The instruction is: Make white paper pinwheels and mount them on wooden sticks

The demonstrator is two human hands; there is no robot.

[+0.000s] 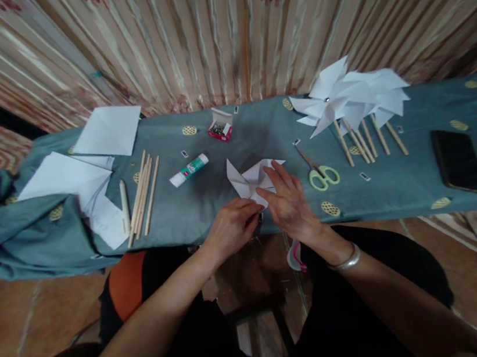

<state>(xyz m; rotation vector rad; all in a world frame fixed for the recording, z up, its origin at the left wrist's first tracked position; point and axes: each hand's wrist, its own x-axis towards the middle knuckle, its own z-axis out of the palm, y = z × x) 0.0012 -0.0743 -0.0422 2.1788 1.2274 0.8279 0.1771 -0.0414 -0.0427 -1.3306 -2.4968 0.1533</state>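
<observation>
A white paper pinwheel (245,187), partly folded, lies on the cloth-covered table in front of me. My left hand (236,220) pinches its near edge between thumb and fingers. Over its right side, my right hand (289,201) holds the folded paper, with the thumb near the middle and the fingers on the right blade. My fingers hide part of the near side. Beyond the paper stands an open small red box (220,131) of metal pins. A glue stick (189,170) lies to the left, and scissors with green handles (323,176) lie right of my right hand.
White paper sheets (109,131) and several wooden sticks (141,197) lie at the left, beside a white pen-like stick (125,208). Finished pinwheels on sticks (355,96) are piled at the back right. A dark phone (459,161) rests far right. A striped curtain (220,40) hangs behind.
</observation>
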